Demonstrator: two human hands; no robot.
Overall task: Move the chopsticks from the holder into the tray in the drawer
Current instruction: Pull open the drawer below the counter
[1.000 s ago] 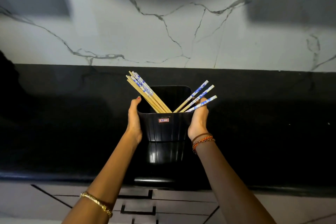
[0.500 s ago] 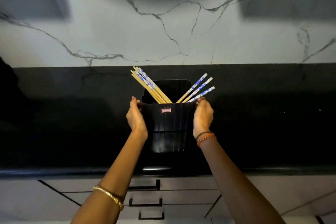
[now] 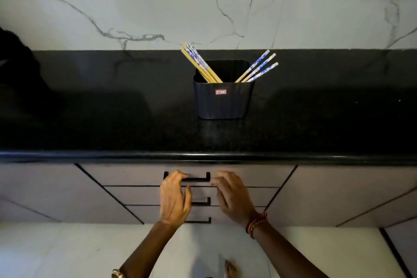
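A black square holder [image 3: 223, 101] stands on the black counter [image 3: 112, 119] near the back wall. Two bunches of chopsticks lean out of it, one to the left [image 3: 198, 63] and one with blue-patterned ends to the right [image 3: 259, 66]. Both hands are down at the closed top drawer [image 3: 126, 175]. My left hand [image 3: 173, 198] curls its fingers over the left end of the drawer's black handle [image 3: 198, 179]. My right hand [image 3: 232, 196] hovers with loose fingers just right of that handle, holding nothing. The tray is hidden inside the drawer.
Two more drawers with black handles [image 3: 200, 203] lie below the top one. The rounded counter edge [image 3: 293, 157] overhangs the drawer fronts. A dark shape [image 3: 13, 70] sits at the counter's far left. A marble wall [image 3: 135, 7] rises behind.
Both hands have let go of the holder, which now stands alone on the counter. They have dropped to the top drawer, and my left fingers have hooked over its handle.
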